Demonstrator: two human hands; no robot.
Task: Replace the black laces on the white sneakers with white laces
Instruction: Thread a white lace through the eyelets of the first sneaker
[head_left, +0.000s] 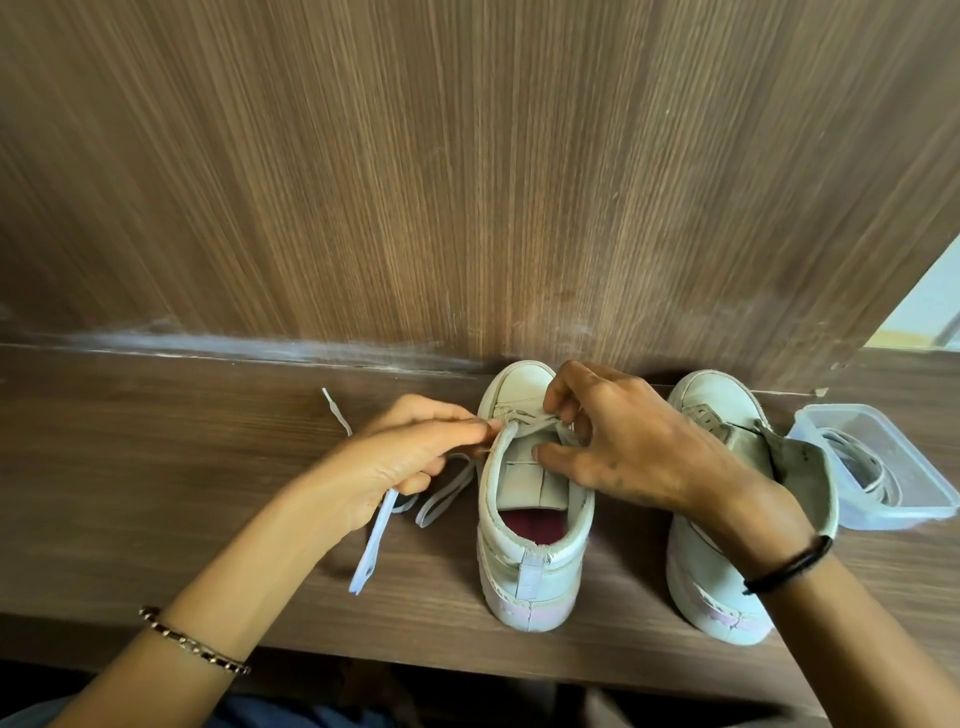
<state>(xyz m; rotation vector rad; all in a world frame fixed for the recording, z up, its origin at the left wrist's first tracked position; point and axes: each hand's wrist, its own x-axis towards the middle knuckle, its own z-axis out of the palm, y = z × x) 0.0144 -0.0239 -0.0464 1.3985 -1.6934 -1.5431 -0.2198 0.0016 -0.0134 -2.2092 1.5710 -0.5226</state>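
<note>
A white lace (374, 540) is pinched at the middle sneaker's (530, 577) eyelets by the fingers of the left hand (415, 457) and right hand (623, 447). Right of that sneaker, a second sneaker (711, 597) is partly hidden by the right wrist, and a clear container (898, 519) is set beyond.

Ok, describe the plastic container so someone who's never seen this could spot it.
Follow the wooden shelf rightward, past the sneaker being laced and the unlaced sneaker. Beside it sits the clear rectangular container, the only see-through thing there, with coiled laces inside.
</note>
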